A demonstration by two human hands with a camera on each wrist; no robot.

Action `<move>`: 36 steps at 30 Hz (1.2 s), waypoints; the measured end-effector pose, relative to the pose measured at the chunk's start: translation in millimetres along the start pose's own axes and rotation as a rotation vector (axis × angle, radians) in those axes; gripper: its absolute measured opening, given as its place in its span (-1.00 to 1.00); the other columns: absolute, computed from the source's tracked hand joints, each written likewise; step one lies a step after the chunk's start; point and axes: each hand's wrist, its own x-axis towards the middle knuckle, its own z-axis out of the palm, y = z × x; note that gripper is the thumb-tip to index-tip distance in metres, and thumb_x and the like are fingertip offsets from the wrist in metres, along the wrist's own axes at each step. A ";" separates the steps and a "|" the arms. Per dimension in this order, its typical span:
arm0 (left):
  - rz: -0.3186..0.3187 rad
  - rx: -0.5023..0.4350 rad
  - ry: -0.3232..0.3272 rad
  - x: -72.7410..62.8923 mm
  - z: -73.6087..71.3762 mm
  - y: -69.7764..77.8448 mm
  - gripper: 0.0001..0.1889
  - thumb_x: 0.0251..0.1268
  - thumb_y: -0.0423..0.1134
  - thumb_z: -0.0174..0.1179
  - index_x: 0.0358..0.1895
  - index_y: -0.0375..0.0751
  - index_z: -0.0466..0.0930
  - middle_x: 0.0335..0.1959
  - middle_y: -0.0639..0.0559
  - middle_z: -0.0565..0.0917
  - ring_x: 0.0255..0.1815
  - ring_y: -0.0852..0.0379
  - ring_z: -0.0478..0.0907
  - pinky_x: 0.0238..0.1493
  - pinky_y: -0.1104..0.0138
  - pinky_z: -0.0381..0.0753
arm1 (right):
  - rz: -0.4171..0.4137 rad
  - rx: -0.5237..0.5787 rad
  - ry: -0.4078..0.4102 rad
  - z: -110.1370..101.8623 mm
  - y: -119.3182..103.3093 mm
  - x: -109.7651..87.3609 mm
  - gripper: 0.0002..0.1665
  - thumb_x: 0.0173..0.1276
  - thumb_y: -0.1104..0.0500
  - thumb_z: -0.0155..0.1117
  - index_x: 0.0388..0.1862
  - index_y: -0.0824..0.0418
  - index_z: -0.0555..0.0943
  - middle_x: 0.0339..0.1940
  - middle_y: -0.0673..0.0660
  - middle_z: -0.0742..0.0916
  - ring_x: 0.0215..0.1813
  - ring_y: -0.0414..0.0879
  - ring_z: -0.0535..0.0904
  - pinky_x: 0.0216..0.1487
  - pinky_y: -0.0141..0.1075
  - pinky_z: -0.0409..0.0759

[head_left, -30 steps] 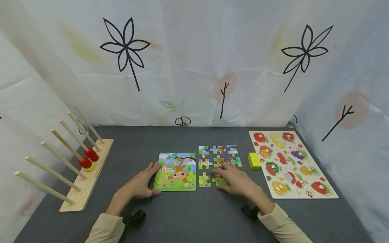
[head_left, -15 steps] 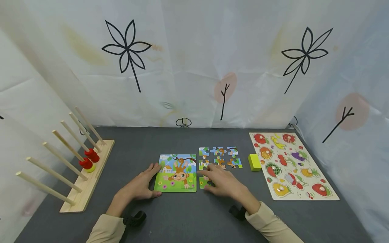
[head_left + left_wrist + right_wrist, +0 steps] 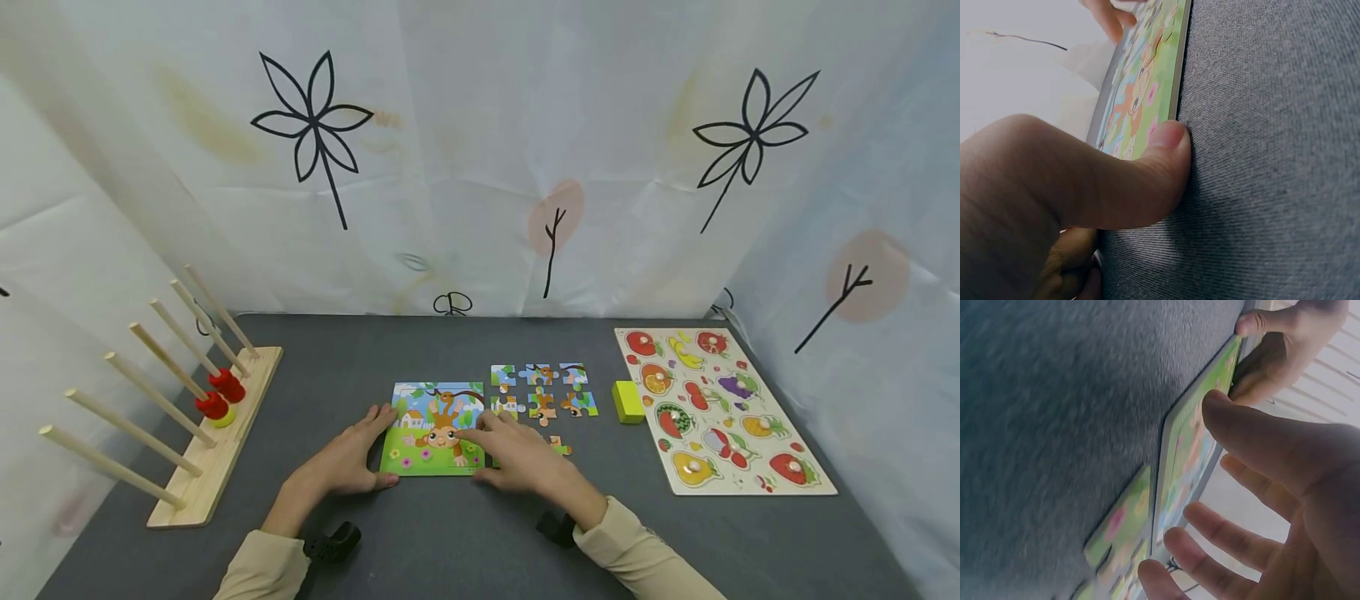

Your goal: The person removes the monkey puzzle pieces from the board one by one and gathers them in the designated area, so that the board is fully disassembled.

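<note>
A square monkey jigsaw puzzle (image 3: 427,450) lies flat on the dark table, its picture assembled in the frame. My left hand (image 3: 345,454) rests at its left side, with the thumb touching the lower left corner in the left wrist view and the other fingers along the left edge. My right hand (image 3: 517,458) hovers over the right edge, fingers spread and holding nothing. Beside the puzzle lie loose jigsaw pieces (image 3: 542,405) in rows. A green bottom-row piece (image 3: 1124,515) shows in the right wrist view next to the puzzle; my right hand mostly hides it in the head view.
To the right are a yellow block (image 3: 627,402) and a board of fruit pictures (image 3: 727,408). On the left stands a wooden peg rack (image 3: 217,450) with red and yellow beads (image 3: 216,407). A patterned white cloth (image 3: 465,167) hangs behind the table.
My right hand has moved left, from above the loose pieces to the assembled puzzle's right edge, uncovering some pieces. My left hand has stayed at the puzzle's left side.
</note>
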 end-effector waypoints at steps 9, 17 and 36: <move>-0.014 -0.009 -0.011 0.3 0.5 0.9 0.10 0.08 -0.03 0.56 0.64 -0.21 0.10 0.65 -0.38 0.07 0.63 -0.45 0.05 0.43 -0.38 0.24 | 0.005 -0.064 -0.064 7.0 -10.3 8.3 -0.38 0.36 -0.08 0.46 0.36 -0.01 0.58 0.10 0.07 0.61 -0.06 -0.08 0.41 -0.28 -0.37 0.34; -0.015 -0.006 -0.005 0.8 0.5 0.4 0.10 0.07 -0.04 0.57 0.63 -0.21 0.10 0.65 -0.37 0.07 0.64 -0.44 0.05 0.44 -0.37 0.23 | 0.009 -0.096 -0.044 8.8 -11.1 12.6 -0.39 0.34 -0.09 0.48 0.33 0.02 0.60 0.04 0.08 0.59 -0.12 -0.08 0.40 -0.33 -0.38 0.31; -0.010 -0.008 -0.005 0.3 0.8 -0.5 0.09 0.08 -0.03 0.56 0.64 -0.20 0.10 0.65 -0.39 0.07 0.61 -0.49 0.08 0.41 -0.38 0.26 | 0.072 -0.024 0.009 9.8 -14.2 18.9 -0.35 0.18 -0.04 0.61 0.24 -0.01 0.60 -0.10 0.02 0.54 -0.17 -0.14 0.31 -0.29 -0.40 0.27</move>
